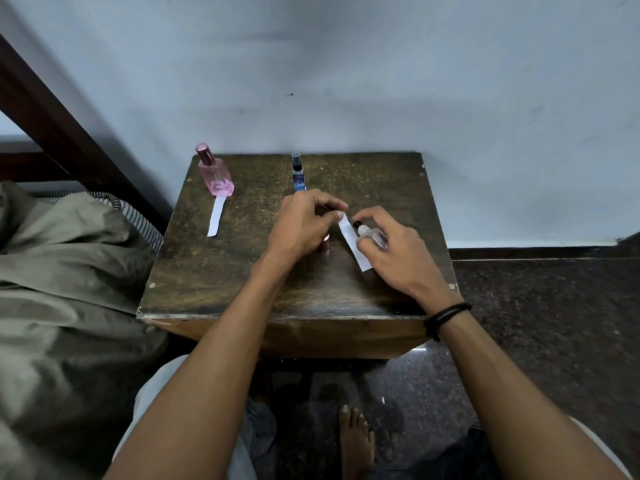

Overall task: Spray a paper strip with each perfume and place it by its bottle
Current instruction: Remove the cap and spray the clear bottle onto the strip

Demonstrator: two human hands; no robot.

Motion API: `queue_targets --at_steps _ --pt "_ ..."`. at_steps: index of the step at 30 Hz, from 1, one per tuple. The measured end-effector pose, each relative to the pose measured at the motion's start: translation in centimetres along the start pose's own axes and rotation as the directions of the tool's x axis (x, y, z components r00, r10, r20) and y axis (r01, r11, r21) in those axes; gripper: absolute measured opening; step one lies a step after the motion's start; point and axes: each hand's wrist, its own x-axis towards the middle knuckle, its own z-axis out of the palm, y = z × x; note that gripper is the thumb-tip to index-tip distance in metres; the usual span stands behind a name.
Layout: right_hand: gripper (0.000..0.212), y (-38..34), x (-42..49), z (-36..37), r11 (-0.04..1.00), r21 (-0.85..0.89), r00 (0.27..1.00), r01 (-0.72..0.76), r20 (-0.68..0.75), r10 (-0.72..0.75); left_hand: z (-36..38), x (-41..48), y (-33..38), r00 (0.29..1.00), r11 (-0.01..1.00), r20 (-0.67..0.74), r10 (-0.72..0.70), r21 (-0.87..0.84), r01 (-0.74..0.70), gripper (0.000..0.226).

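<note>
My left hand (304,221) pinches the top end of a white paper strip (354,245) above the table's middle. A metallic pink cap (324,244) shows under that hand. My right hand (389,251) holds a small clear perfume bottle (373,236), its black nozzle right beside the strip. A pink perfume bottle (214,173) stands at the back left with another white strip (217,216) lying in front of it. A slim blue perfume bottle (298,173) stands at the back middle, just beyond my left hand.
The small dark wooden table (214,278) stands against a pale wall. A bed with olive bedding (62,258) is close on the left. Dark speckled floor (540,323) lies to the right, and my bare foot (356,441) is below the table's front edge.
</note>
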Motion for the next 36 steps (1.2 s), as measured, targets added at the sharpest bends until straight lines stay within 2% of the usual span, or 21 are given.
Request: queue_targets --at_steps 4,9,12,21,31,36 --pt "0.026 0.1 -0.4 0.6 0.984 -0.148 0.995 0.098 0.017 -0.097 -0.1 -0.1 0.0 1.0 0.999 0.012 -0.022 -0.032 0.022 0.01" --pt "0.026 -0.1 -0.5 0.9 0.95 -0.286 0.992 0.126 0.021 -0.125 -0.6 -0.1 0.2 0.999 0.998 0.015 -0.033 -0.057 0.033 0.01" --pt "0.025 -0.1 -0.6 1.0 0.942 -0.308 0.991 0.136 0.032 -0.133 -0.7 -0.2 0.2 0.999 0.995 0.016 -0.052 -0.089 0.053 0.01" --pt "0.027 -0.5 -0.7 1.2 0.927 -0.347 0.99 0.141 0.031 -0.139 -0.8 -0.3 0.5 0.999 0.998 0.017 -0.041 -0.047 0.042 0.011" --pt "0.025 -0.8 -0.8 1.1 0.936 -0.341 0.996 0.085 0.003 -0.089 -0.9 -0.1 0.3 0.999 1.0 -0.022 -0.023 -0.015 0.023 0.011" --pt "0.021 -0.8 -1.8 0.3 0.917 -0.392 0.997 0.071 0.059 -0.052 -1.0 0.2 0.1 0.999 1.0 -0.034 -0.014 0.013 0.015 0.013"
